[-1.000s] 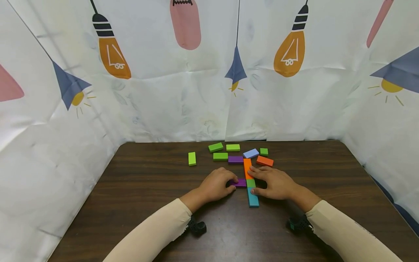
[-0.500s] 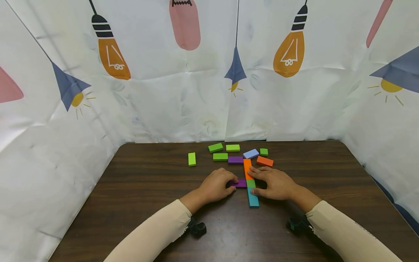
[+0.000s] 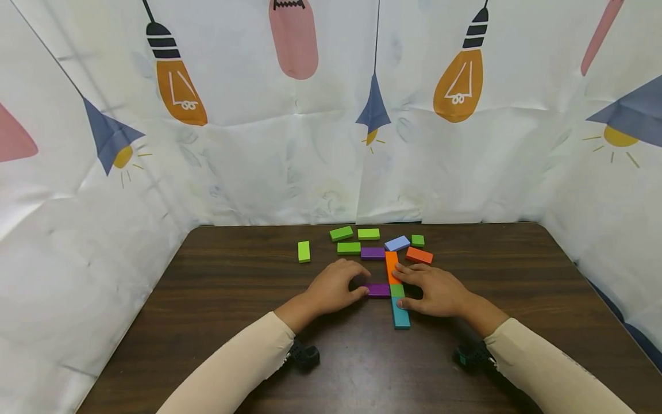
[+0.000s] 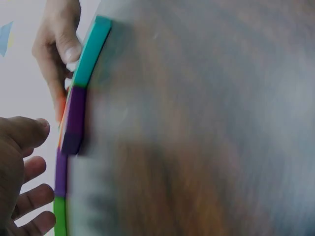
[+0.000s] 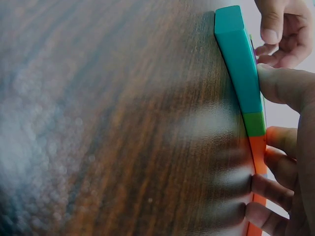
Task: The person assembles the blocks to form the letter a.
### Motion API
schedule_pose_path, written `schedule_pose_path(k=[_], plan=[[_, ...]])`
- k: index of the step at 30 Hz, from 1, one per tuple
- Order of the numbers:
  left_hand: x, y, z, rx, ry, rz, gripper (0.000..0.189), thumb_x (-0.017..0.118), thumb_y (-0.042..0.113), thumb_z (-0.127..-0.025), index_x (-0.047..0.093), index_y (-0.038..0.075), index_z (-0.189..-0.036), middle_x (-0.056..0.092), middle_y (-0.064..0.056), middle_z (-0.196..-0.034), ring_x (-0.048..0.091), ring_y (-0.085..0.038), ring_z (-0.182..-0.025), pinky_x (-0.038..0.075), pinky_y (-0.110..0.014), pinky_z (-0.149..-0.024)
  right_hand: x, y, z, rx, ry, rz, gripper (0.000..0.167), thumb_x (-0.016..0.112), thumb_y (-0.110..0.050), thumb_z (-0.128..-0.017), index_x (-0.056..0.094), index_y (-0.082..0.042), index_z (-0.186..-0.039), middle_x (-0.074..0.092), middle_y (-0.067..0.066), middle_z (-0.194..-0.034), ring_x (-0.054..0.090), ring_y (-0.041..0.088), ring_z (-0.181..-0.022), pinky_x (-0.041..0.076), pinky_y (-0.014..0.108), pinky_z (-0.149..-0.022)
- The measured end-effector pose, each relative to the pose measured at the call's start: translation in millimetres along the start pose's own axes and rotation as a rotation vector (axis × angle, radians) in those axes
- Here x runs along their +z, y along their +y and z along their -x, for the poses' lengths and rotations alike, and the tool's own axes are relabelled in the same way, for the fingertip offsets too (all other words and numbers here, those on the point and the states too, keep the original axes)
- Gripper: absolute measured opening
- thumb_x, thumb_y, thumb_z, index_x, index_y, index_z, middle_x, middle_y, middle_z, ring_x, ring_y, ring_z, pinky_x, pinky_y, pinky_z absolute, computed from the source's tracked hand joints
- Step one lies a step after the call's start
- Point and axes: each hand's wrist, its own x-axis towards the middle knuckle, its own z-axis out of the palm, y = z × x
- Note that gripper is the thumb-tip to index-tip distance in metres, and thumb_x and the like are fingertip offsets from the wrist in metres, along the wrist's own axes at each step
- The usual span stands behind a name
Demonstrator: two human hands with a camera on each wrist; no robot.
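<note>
My left hand (image 3: 336, 286) is just left of a purple block (image 3: 378, 290), fingers spread and loosely bent, with its thumb tip at the block's left end. The purple block lies crosswise, its right end against a line of blocks. That line runs from an orange block (image 3: 393, 267) through a small green block (image 3: 397, 290) to a teal block (image 3: 400, 313) nearest me. My right hand (image 3: 437, 289) rests on the line from the right. Its thumb touches the teal block (image 5: 238, 69) and its fingertips touch the orange block (image 5: 258, 153).
Behind the hands lie loose blocks: several green ones (image 3: 349, 248), a second purple block (image 3: 373, 253), a light blue block (image 3: 397, 244) and a red-orange block (image 3: 419, 256). A lime block (image 3: 303, 252) stands apart at left on the dark wooden table (image 3: 217, 299). A patterned cloth (image 3: 243, 167) hangs behind.
My left hand has let go of the purple block, its fingers lifting and drawing back to the left. The right hand and the blocks have stayed in place.
</note>
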Motion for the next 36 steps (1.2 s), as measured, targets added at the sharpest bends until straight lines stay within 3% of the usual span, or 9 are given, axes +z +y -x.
schedule_pose_path(k=[12,19,29,36], plan=[[-29.1,-38.4,16.1,-0.096,0.085,-0.044,0.025,0.076,0.025,-0.094,0.074,0.014,-0.117,0.071,-0.002,-0.119,0.062,-0.025,-0.116,0.046,-0.045,-0.104,-0.9,-1.9,1.0,-0.003,-0.004,-0.002,0.076,0.057,-0.065,-0.096,0.050,-0.016,-0.153,0.044,0.001,-0.158,0.045,0.031,-0.141,0.042,0.059,-0.106],[-41.9,-57.9,24.9,-0.234,0.159,-0.115,0.023,0.075,0.025,-0.095,0.075,0.013,-0.115,0.072,-0.004,-0.117,0.063,-0.030,-0.114,0.046,-0.054,-0.102,-1.4,-2.5,0.8,0.001,-0.006,-0.005,0.076,0.057,-0.065,-0.096,0.050,-0.015,-0.153,0.045,0.002,-0.158,0.045,0.032,-0.141,0.042,0.060,-0.105],[-43.6,-79.7,30.5,-0.451,0.186,-0.194,0.036,0.074,0.038,-0.095,0.073,0.012,-0.121,0.065,-0.013,-0.127,0.058,-0.037,-0.115,0.046,-0.055,-0.093,-1.6,-2.6,0.5,0.000,-0.010,-0.006,0.075,0.057,-0.065,-0.096,0.051,-0.015,-0.152,0.044,0.002,-0.158,0.044,0.033,-0.141,0.041,0.061,-0.106],[-40.7,-89.1,31.5,-0.537,0.162,-0.175,0.046,0.072,0.046,-0.095,0.071,0.014,-0.127,0.066,-0.013,-0.124,0.056,-0.040,-0.117,0.045,-0.059,-0.091,-1.7,-2.3,0.5,0.007,-0.017,-0.007,0.076,0.056,-0.065,-0.096,0.051,-0.015,-0.153,0.044,0.001,-0.158,0.044,0.033,-0.142,0.041,0.062,-0.106]])
